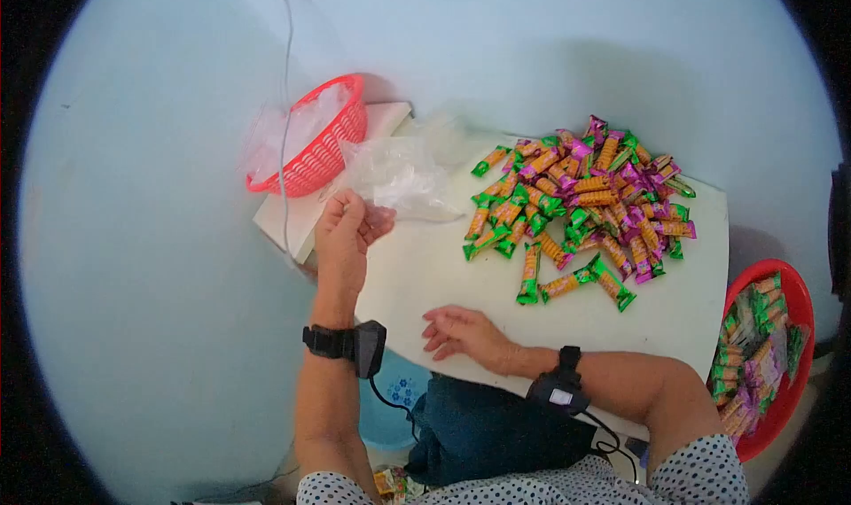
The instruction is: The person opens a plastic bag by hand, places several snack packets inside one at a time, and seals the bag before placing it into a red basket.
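My left hand [350, 230] is raised over the left part of the white table [425, 266], its fingers pinched on the edge of a clear plastic bag [399, 179] that lies crumpled there. My right hand [463, 332] rests flat on the table near its front edge, fingers apart and holding nothing. A heap of snack bars in green, orange and purple wrappers [585, 199] lies on the far right part of the table, well beyond both hands. Each wrist carries a black strapped device with a cable.
A red basket [324, 146] holding clear plastic bags stands at the table's far left corner. A second red basket [767, 354] full of packed snack bars sits low at the right. A thin cable [285, 106] hangs down the pale wall.
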Demonstrator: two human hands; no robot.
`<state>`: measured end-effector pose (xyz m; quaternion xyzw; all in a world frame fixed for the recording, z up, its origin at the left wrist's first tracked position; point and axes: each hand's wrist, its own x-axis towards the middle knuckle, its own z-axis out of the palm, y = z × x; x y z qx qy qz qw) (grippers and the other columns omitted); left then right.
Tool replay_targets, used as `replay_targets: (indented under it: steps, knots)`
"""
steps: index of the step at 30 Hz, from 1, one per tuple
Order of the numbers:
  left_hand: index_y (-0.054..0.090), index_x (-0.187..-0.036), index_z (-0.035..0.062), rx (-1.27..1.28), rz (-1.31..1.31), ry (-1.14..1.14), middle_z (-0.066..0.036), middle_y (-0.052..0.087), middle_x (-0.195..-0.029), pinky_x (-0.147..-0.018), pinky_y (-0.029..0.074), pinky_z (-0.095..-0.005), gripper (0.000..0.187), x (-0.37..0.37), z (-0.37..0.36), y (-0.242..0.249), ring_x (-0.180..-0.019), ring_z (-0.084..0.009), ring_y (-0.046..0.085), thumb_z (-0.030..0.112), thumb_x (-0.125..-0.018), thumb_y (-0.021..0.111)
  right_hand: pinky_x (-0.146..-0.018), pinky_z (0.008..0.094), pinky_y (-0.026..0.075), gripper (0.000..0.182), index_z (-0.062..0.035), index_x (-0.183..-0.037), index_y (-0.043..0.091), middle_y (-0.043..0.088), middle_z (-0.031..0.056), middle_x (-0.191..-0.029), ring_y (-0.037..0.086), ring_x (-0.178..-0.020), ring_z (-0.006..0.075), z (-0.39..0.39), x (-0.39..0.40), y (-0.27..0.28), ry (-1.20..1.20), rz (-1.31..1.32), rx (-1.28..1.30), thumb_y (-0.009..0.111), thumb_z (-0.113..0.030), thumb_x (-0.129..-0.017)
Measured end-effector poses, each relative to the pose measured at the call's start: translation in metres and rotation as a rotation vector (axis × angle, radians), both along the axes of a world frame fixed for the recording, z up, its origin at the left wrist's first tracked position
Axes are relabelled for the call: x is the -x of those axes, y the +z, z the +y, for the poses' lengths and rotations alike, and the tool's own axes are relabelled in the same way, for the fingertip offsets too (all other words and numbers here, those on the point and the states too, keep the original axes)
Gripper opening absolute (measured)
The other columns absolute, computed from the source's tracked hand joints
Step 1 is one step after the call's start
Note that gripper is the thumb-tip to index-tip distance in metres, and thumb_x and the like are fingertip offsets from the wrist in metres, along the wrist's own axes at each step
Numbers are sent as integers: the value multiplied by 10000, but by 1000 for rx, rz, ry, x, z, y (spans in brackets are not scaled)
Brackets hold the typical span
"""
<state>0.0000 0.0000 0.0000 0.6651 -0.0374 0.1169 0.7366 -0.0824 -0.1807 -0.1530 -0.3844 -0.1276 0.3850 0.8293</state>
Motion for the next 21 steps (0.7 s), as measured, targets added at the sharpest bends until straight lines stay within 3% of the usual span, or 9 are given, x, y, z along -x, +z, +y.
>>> replay_targets:
  steps: [2, 5, 7, 8, 11, 12, 15, 16, 21]
  knots:
    - [574, -1106, 77, -9, 91, 77, -81, 706, -888, -633, 603, -283, 195, 31, -7, 8, -761, -196, 721, 252, -1020, 563, -796, 378, 591, 464, 11, -1333, 487, 615, 141, -1100, 663, -947, 242, -2, -3, 4, -52, 87, -97, 552, -328, -1023]
    - [573, -1084, 78, 110, 121, 170, -73, 697, -845, -561, 573, -265, 180, 92, -15, -6, -699, -185, 709, 247, -1021, 564, -908, 464, 547, 554, 4, -1357, 484, 619, 183, -1205, 648, -1076, 313, -13, -4, 7, -29, 75, -75, 413, -450, -1048]
    - [568, -1078, 80, 20, 147, 198, -75, 695, -840, -529, 548, -255, 173, 129, -8, -22, -675, -176, 701, 244, -1022, 564, -905, 475, 540, 605, 0, -1280, 522, 636, 166, -1134, 635, -1071, 312, -14, -4, 25, 45, 220, -216, 373, -535, -1039]
    - [566, -1075, 81, -14, 150, 209, -76, 693, -837, -512, 535, -250, 170, 145, -6, -34, -663, -172, 697, 242, -1022, 564, -927, 480, 529, 657, 10, -1287, 534, 634, 169, -1204, 615, -1128, 312, -19, 4, 40, -22, 217, -210, 357, -568, -1030]
    - [553, -1061, 83, -114, 167, 272, -76, 689, -816, -484, 504, -242, 156, 190, -7, -70, -639, -155, 683, 234, -1020, 565, -936, 479, 525, 677, 18, -1295, 545, 627, 165, -1247, 590, -1186, 299, -25, 8, 59, 150, 278, -225, 365, -576, -1025]
    - [548, -1051, 84, -101, 217, 259, -64, 679, -783, -481, 503, -243, 145, 204, -8, -75, -636, -147, 676, 225, -1019, 560, -927, 452, 531, 672, 22, -1295, 555, 634, 157, -1252, 618, -1154, 276, -22, 11, 57, 128, 126, -153, 398, -570, -1018]
    - [547, -1044, 86, -110, 278, 333, -58, 671, -746, -483, 503, -242, 132, 232, -13, -91, -624, -150, 674, 215, -1018, 557, -896, 405, 545, 561, 7, -1261, 587, 659, 134, -1209, 661, -1070, 239, -28, 19, 54, 121, -143, 40, 463, -488, -1026]
    - [547, -1043, 87, -106, 284, 348, -59, 671, -740, -481, 501, -241, 130, 239, -12, -95, -618, -150, 673, 214, -1018, 556, -821, 333, 551, 383, -15, -1181, 647, 704, 86, -1063, 686, -920, 167, -26, 23, 56, 66, -150, 75, 577, -348, -1005]
    - [547, -1031, 90, -121, 282, 411, -69, 678, -722, -471, 490, -237, 117, 260, -7, -106, -594, -149, 667, 206, -1018, 551, -610, 229, 485, 186, -11, -1030, 704, 682, 11, -803, 600, -678, 73, -23, 34, 62, -62, -484, 385, 670, -176, -953]
